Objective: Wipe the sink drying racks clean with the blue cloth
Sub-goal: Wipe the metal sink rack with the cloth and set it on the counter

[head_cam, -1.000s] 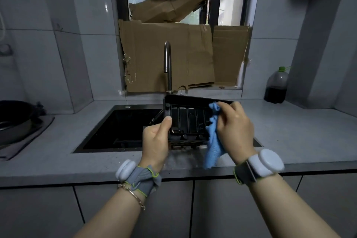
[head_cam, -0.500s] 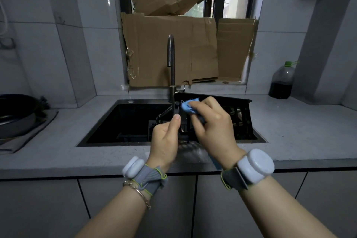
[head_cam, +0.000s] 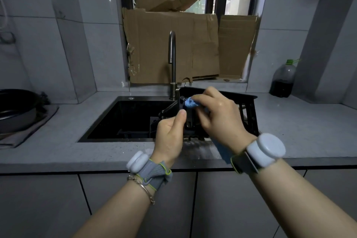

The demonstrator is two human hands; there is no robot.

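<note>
Both hands work over the right end of the sink (head_cam: 123, 120). Left hand (head_cam: 169, 135) is curled round the near left side of the black drying rack (head_cam: 249, 111), its thumb upright and pressed flat against the frame. Right hand (head_cam: 222, 118) pinches a bunched wad of the blue cloth (head_cam: 190, 103) between its fingertips and pushes it against the rack's upper left corner, just beside the base of the tap (head_cam: 172, 60). The cloth's loose tail hangs below the right wrist, over the front edge of the worktop (head_cam: 58, 152).

The rack is dark, hard and angular, with open slats down its right side and a straight far rim; it stands tilted up out of the basin, and the hands hide most of its middle. The cloth looks soft and crumpled. The sink is a deep, square, matt black basin set into a grey speckled worktop. The tap is a slim brushed-metal gooseneck.

Each wrist bears a grey strap with a rounded white puck, and a thin bangle circles the left one. Flattened brown cardboard (head_cam: 173, 44), creased and torn at its edges, covers the lower window behind the tap. A clear plastic bottle (head_cam: 283, 79) of dark liquid with a green cap stands near the back right corner. At the left edge a round dark pan (head_cam: 15, 106) sits on a grey mat (head_cam: 32, 127).
</note>
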